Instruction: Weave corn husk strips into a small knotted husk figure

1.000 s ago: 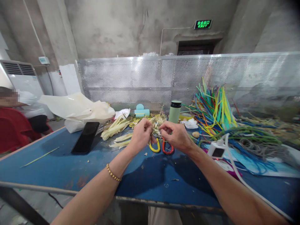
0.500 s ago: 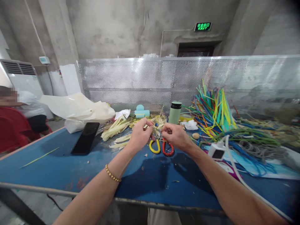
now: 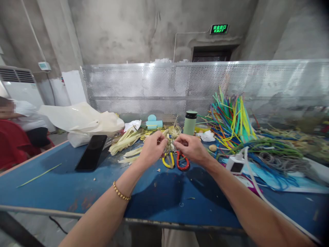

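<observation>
My left hand and my right hand are raised close together over the blue table, each pinching a small piece of pale straw-like leaf between the fingertips. Just below the hands lie scissors with one yellow and one red handle loop. A gold bead bracelet circles my left wrist. More pale leaf strips are heaped to the left of my hands.
A black phone lies at left, near a cream plastic sheet. A green flask stands behind the hands. Coloured strips, cords and a white charger crowd the right. A perforated metal screen closes the back. A person in red sits far left.
Both hands shifted slightly closer together, still working the leaf piece; the view drifted a little to the right.
</observation>
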`<state>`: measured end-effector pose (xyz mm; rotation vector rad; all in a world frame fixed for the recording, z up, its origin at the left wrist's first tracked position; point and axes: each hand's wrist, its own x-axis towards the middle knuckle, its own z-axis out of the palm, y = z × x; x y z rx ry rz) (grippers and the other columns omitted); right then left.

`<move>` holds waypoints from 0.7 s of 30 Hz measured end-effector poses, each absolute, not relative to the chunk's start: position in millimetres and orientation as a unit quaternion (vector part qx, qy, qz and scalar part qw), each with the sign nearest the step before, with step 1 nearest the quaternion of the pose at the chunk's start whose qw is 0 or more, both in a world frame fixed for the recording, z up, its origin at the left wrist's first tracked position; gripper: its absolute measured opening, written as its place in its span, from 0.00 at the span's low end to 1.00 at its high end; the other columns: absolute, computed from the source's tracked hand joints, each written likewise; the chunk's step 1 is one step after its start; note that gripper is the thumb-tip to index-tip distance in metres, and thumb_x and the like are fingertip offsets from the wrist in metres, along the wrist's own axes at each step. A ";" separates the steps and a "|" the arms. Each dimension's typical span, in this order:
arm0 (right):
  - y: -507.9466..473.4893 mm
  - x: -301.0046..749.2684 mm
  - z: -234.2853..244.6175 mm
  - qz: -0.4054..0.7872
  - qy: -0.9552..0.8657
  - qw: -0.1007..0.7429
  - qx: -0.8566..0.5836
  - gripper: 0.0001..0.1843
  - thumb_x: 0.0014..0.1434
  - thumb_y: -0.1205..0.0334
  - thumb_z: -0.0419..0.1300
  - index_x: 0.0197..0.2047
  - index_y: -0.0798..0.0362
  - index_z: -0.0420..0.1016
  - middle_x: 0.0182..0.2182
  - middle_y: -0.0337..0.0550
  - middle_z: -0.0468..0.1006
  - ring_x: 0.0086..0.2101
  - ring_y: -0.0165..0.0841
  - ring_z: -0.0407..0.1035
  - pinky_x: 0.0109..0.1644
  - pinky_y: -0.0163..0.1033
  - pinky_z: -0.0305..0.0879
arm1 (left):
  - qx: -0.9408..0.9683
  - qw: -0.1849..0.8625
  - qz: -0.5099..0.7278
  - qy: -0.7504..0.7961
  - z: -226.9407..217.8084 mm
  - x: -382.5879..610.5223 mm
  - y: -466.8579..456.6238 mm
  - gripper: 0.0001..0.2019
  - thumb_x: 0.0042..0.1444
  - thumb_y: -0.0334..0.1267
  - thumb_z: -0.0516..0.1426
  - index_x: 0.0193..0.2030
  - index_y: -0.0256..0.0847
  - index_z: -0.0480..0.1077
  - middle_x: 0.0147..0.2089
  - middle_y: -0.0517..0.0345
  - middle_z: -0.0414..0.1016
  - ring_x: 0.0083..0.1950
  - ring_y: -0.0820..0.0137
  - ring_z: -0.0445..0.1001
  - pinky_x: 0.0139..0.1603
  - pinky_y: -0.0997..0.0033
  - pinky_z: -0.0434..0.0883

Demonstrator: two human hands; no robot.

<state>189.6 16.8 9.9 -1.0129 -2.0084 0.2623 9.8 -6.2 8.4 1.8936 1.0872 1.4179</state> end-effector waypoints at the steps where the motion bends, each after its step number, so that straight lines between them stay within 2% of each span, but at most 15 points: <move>1: 16.5 190.0 10.5 0.116 -0.799 0.432 -0.401 0.08 0.56 0.60 0.58 0.27 0.54 0.71 0.20 0.36 0.71 0.21 0.28 0.63 0.26 0.34 0.58 | 0.702 0.258 0.525 0.406 9.3 9.5 -6.1 0.07 0.56 0.37 0.54 0.28 0.41 0.62 0.17 0.65 0.65 0.18 0.74 0.67 0.21 0.76 0.60; 5: 11.7 190.4 16.3 0.155 -0.787 0.467 -0.371 0.08 0.54 0.61 0.59 0.26 0.54 0.70 0.21 0.36 0.68 0.22 0.28 0.61 0.27 0.35 0.58 | 0.700 0.248 0.526 0.414 10.3 8.6 -3.2 0.08 0.55 0.37 0.54 0.26 0.40 0.62 0.17 0.64 0.65 0.19 0.75 0.66 0.23 0.75 0.60; 10: 1.5 187.8 21.9 0.191 -0.782 0.532 -0.263 0.08 0.51 0.67 0.58 0.21 0.54 0.67 0.29 0.41 0.71 0.32 0.31 0.65 0.36 0.37 0.62 | 0.699 0.241 0.518 0.429 5.7 9.4 2.3 0.07 0.52 0.34 0.54 0.24 0.39 0.62 0.17 0.65 0.65 0.19 0.76 0.64 0.23 0.76 0.58; 15: -2.6 183.3 17.6 0.356 -0.733 0.514 -0.267 0.06 0.50 0.67 0.58 0.23 0.55 0.69 0.31 0.43 0.76 0.21 0.25 0.63 0.27 0.35 0.62 | 0.712 0.223 0.513 0.425 3.7 9.4 5.0 0.07 0.50 0.32 0.55 0.23 0.38 0.63 0.17 0.66 0.61 0.20 0.78 0.59 0.23 0.76 0.54; 21: 3.8 182.9 13.9 0.452 -0.654 0.537 -0.282 0.04 0.51 0.66 0.60 0.25 0.54 0.70 0.21 0.37 0.71 0.17 0.24 0.61 0.19 0.32 0.57 | 0.684 0.348 0.545 0.338 12.4 6.1 -3.5 0.08 0.50 0.37 0.58 0.25 0.36 0.66 0.18 0.65 0.61 0.21 0.79 0.57 0.24 0.76 0.55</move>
